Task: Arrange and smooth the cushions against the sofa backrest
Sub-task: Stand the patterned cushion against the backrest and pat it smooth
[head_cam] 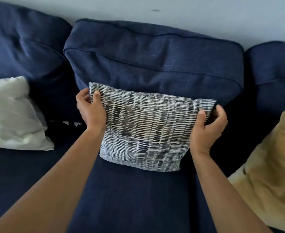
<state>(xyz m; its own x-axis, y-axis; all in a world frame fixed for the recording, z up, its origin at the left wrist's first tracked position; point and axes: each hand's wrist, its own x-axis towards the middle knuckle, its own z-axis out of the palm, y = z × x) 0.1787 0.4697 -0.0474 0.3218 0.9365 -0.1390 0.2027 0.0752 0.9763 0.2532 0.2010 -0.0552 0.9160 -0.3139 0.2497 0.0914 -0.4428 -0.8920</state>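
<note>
Leaning against the middle back cushion (155,64) of the navy sofa (135,199), the patterned cushion (148,132) is sitting upright w/ its bottom edge on the seat and its top tilted back into the backrest. Both hands are gripping it at the upper corners. Left hand (92,113) is pinching the top-left corner: thumb lying on the front face, fingers curling behind the fabric. Right hand (207,130) is doing the same at the top-right corner, thumb on the front, fingers wrapping round the back edge. Both forearms are reaching in from the near edge of the seat, either side of the cushion.

Other stuff, all relative to the patterned cushion: a white cushion (12,115) is lying well to its left on the seat, slumped, w/ its top near the left back cushion (20,39). A yellow cushion (269,174) is lying to its right and nearer the camera, apart from it, partly cut off by the frame edge. A few small pale specks (66,122) are showing in the dark gap just left of the left hand; can't tell what they are. Behind the backrest, a pale wall (205,17) is running across.
</note>
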